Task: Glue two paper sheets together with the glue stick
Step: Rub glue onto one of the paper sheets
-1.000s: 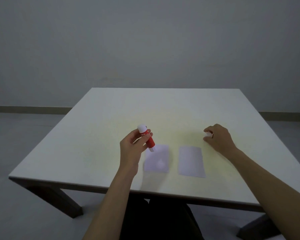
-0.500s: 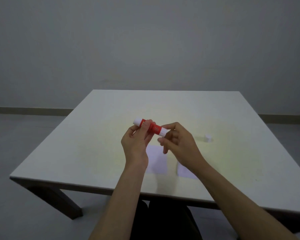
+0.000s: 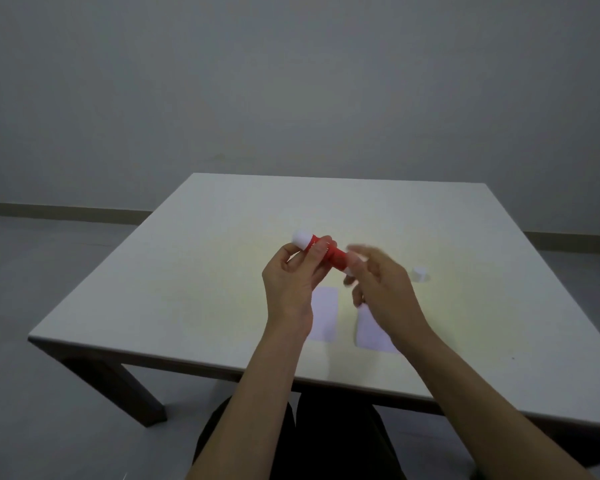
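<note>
My left hand (image 3: 291,289) holds a red glue stick (image 3: 336,258) above the table, roughly level, with its white end pointing up and to the left. My right hand (image 3: 385,292) is blurred with motion, and its fingertips close around the stick's lower right end. The white cap (image 3: 420,273) stands by itself on the table to the right of my hands. Two small pale paper sheets lie side by side under my hands: the left sheet (image 3: 324,313) and the right sheet (image 3: 371,330), which my right wrist partly covers.
The white table (image 3: 205,271) has dark legs, and its front edge runs close to my lap. A grey wall and floor lie behind it. My knees in dark trousers show below the table edge.
My right hand left the cap on the table at the right and came across to the glue stick's end. My left hand tipped the stick from nearly upright to nearly level.
</note>
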A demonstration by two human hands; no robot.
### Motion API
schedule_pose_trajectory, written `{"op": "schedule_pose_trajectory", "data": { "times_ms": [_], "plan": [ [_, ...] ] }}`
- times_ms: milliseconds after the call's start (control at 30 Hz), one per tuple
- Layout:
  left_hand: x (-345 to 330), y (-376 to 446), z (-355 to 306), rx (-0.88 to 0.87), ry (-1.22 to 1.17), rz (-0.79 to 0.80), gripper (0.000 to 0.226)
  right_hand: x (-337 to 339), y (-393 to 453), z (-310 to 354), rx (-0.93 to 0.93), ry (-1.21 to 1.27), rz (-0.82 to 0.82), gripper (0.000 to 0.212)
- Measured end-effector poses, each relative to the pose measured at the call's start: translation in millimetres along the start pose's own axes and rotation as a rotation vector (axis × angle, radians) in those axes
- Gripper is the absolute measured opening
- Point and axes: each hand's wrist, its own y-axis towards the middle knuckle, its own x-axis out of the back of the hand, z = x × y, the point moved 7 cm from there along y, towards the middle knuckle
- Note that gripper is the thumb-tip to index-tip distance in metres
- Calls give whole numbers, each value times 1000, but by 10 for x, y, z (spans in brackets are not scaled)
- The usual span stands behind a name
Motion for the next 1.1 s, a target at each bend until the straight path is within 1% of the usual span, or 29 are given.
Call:
{"op": "schedule_pose_trajectory", "data": {
  "times_ms": [33, 67, 100, 133, 167, 233, 267, 300, 333, 367, 400, 433, 467, 533, 567, 600, 633, 667, 733, 800, 833, 867, 900, 933, 1000, 1033, 1067, 1100],
  "plan": [
    [-2, 3, -6, 3, -15, -6, 11, 26, -37, 98, 168, -123, -57, 18],
    [-9, 5, -12, 6, -23, -7, 11, 15, -59, 137, 253, -151, -71, 14],
    [-22, 5, -17, 7, -22, -4, 11, 3, -50, 119, 253, -112, -56, 11],
    [-31, 1, -20, 5, -15, 2, 11, -6, -17, 67, 182, -12, -18, 11],
    [-34, -4, -25, -1, -5, 11, 12, -27, 15, -9, 54, 141, 45, 16],
    [-19, -14, -33, -29, 42, 42, 10, -163, -8, -161, -327, 465, 247, 33],
    [-15, -20, -39, -44, 76, 64, 10, -235, -65, -204, -502, 551, 347, 41],
    [-15, -25, -45, -55, 106, 88, 9, -284, -119, -234, -617, 604, 416, 47],
    [-14, -26, -49, -61, 123, 105, 9, -314, -148, -253, -677, 631, 444, 50],
    [-12, -28, -48, -62, 121, 115, 9, -325, -158, -267, -708, 637, 436, 52],
    [-14, -29, -43, -60, 108, 120, 8, -310, -145, -270, -690, 612, 396, 52],
    [-18, -28, -38, -56, 89, 120, 8, -274, -112, -256, -609, 549, 336, 52],
    [-18, -28, -37, -54, 76, 114, 7, -216, -67, -208, -461, 445, 268, 48],
    [-10, -15, -32, -55, 61, 97, 6, -107, -33, -15, -96, 158, 144, 31],
    [-11, -12, -26, -53, 53, 94, 6, -82, -44, 58, 38, 41, 104, 23],
    [-15, -11, -21, -51, 51, 97, 6, -70, -57, 77, 92, -16, 92, 20],
    [-20, -10, -16, -49, 55, 107, 6, -60, -57, 53, 70, -7, 108, 19],
    [-23, -8, -8, -48, 61, 122, 6, -64, -51, 2, -14, 74, 158, 21],
    [-19, -8, 4, -42, 68, 167, 7, -142, -74, -122, -278, 359, 330, 29],
    [-18, -15, 8, -49, 96, 228, 11, -232, -153, -194, -542, 558, 483, 39],
    [-15, -20, 10, -54, 109, 253, 12, -268, -186, -221, -620, 604, 534, 44],
    [-5, -20, 13, -57, 113, 270, 12, -292, -202, -242, -655, 618, 558, 47],
    [5, -20, 15, -55, 108, 278, 14, -295, -199, -260, -654, 594, 554, 50],
    [23, -15, 18, -53, 106, 279, 18, -283, -177, -262, -606, 533, 532, 51],
    [63, 7, 28, -54, 144, 261, 27, -265, -104, -199, -422, 425, 492, 54],
    [73, 21, 36, -56, 189, 255, 26, -264, -69, -143, -328, 403, 487, 54],
    [74, 41, 40, -58, 245, 260, 25, -268, -40, -86, -246, 385, 492, 51],
    [68, 65, 35, -64, 302, 279, 23, -270, -11, -42, -177, 365, 492, 43]
  ]
}}
